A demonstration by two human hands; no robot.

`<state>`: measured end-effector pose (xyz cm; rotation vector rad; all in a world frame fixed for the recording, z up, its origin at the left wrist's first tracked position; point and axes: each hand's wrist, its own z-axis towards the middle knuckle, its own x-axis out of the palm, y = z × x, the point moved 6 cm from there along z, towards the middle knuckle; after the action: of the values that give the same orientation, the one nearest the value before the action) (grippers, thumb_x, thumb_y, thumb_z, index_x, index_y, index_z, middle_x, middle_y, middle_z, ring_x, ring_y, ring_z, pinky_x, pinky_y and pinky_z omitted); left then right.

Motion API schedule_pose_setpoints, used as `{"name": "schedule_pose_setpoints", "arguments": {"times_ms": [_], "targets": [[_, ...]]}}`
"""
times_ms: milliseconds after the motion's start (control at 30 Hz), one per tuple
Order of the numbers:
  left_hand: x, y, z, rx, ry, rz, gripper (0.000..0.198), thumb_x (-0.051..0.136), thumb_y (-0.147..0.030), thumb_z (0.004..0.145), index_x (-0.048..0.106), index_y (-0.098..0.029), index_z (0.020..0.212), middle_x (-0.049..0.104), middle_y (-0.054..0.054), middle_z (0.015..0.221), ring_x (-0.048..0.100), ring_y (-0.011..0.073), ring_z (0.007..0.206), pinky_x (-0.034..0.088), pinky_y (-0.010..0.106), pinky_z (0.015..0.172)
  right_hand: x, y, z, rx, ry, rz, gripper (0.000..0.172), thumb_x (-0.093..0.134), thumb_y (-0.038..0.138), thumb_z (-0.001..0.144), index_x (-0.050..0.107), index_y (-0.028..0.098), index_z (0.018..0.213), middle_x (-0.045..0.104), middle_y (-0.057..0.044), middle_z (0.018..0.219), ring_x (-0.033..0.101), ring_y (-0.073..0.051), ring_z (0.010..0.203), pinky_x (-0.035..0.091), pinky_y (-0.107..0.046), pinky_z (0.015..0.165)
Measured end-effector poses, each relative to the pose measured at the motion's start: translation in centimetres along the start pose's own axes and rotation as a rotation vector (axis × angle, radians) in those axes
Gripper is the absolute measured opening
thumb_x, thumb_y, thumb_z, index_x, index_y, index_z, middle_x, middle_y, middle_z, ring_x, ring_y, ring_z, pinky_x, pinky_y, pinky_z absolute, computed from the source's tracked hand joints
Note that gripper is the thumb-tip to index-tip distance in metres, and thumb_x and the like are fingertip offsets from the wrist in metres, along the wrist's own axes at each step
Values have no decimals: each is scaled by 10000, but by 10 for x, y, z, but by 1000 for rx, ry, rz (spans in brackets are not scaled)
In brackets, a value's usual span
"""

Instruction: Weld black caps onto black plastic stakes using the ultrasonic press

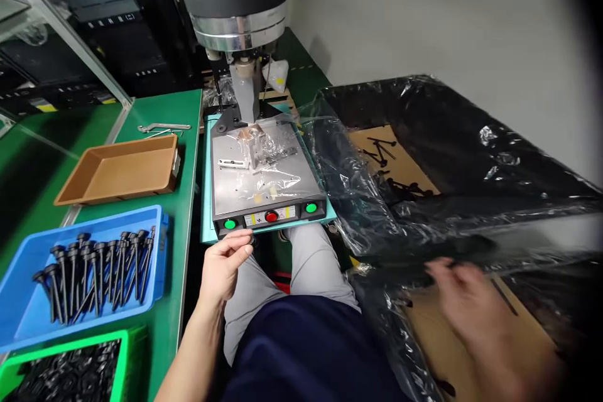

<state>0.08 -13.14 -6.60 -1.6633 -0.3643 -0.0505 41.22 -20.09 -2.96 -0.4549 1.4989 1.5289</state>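
My left hand (225, 267) is in front of the machine base (264, 191), thumb and forefinger pressed together. A small dark piece shows at the fingertips, too little of it to name. My right hand (473, 304), smeared by motion, hovers above the lower plastic-lined box (438, 339) on the right; whether it holds anything is unclear. A metal press head (245, 91) points down at a clear fixture (257, 151) on the base. Two green buttons (230, 224) flank a red button (271, 217) along the base's front edge.
A blue bin (23, 301) of long black stemmed parts (94, 270), a green bin (123, 364) of small black pieces and a brown tray (132, 166) sit on the left bench. Wrenches (164, 127) lie behind. A black-lined box (471, 138) with black parts stands right.
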Motion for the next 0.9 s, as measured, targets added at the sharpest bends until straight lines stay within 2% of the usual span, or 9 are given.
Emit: {"name": "schedule_pose_setpoints", "arguments": {"times_ms": [33, 67, 133, 200, 267, 367, 600, 733, 900], "targets": [[7, 0, -1, -11, 24, -23, 196, 852, -190, 603, 772, -200, 782, 744, 95, 987, 661, 250, 1035, 514, 426, 945, 24, 9, 0, 24, 94, 166, 475, 423, 616, 935, 637, 218, 788, 621, -133, 786, 621, -217, 698, 475, -338, 593], [14, 0, -3, -24, 43, -49, 195, 853, -182, 600, 773, -202, 777, 744, 95, 989, 661, 247, 1031, 518, 419, 935, 55, 24, -2, 37, 304, 335, 431, 421, 578, 953, 648, 216, 902, 638, -112, 806, 633, -213, 715, 497, -331, 638], [22, -2, -8, -55, 56, -105, 194, 855, -173, 595, 773, -207, 767, 741, 93, 1002, 666, 241, 1014, 525, 410, 916, 101, 63, -12, -13, 539, 504, 412, 415, 539, 967, 648, 200, 966, 615, -47, 688, 577, -177, 582, 485, -307, 585], [24, -5, -14, -79, 35, -149, 197, 862, -178, 583, 771, -212, 754, 741, 88, 1010, 676, 235, 984, 527, 407, 906, 132, 103, -26, -150, 686, 562, 385, 404, 473, 983, 632, 191, 1114, 634, -34, 739, 584, -166, 623, 488, -292, 622], [24, -7, -20, -96, 4, -180, 207, 873, -186, 564, 770, -217, 741, 743, 82, 1004, 683, 231, 962, 527, 404, 900, 148, 131, -39, -248, 774, 613, 390, 380, 423, 997, 597, 183, 1216, 638, -31, 767, 600, -164, 684, 493, -284, 672], [21, -9, -28, -120, -36, -214, 218, 883, -191, 541, 769, -225, 723, 747, 72, 990, 683, 223, 954, 526, 387, 884, 159, 148, -50, -291, 858, 676, 394, 372, 393, 1004, 583, 167, 1248, 631, -30, 769, 603, -159, 708, 498, -276, 690], [23, 3, -38, -176, -69, -223, 203, 861, -168, 574, 771, -231, 745, 744, 59, 999, 676, 202, 933, 508, 374, 885, 161, 148, -52, -299, 886, 740, 354, 398, 378, 994, 606, 178, 1200, 625, -35, 780, 590, -164, 711, 501, -283, 707], [29, 9, -36, -212, -44, -225, 186, 855, -179, 601, 769, -232, 758, 741, 56, 1011, 677, 192, 914, 509, 360, 862, 160, 145, -50, -221, 956, 769, 363, 407, 435, 984, 644, 187, 1101, 602, -28, 740, 553, -154, 666, 482, -274, 650], [36, 12, -33, -249, -8, -222, 171, 843, -177, 622, 768, -230, 765, 740, 54, 1010, 678, 188, 895, 519, 330, 805, 168, 136, -60, 21, 1224, 963, 473, 453, 539, 951, 606, 155, 1180, 517, -1, 700, 381, -98, 531, 336, -237, 470]]}}
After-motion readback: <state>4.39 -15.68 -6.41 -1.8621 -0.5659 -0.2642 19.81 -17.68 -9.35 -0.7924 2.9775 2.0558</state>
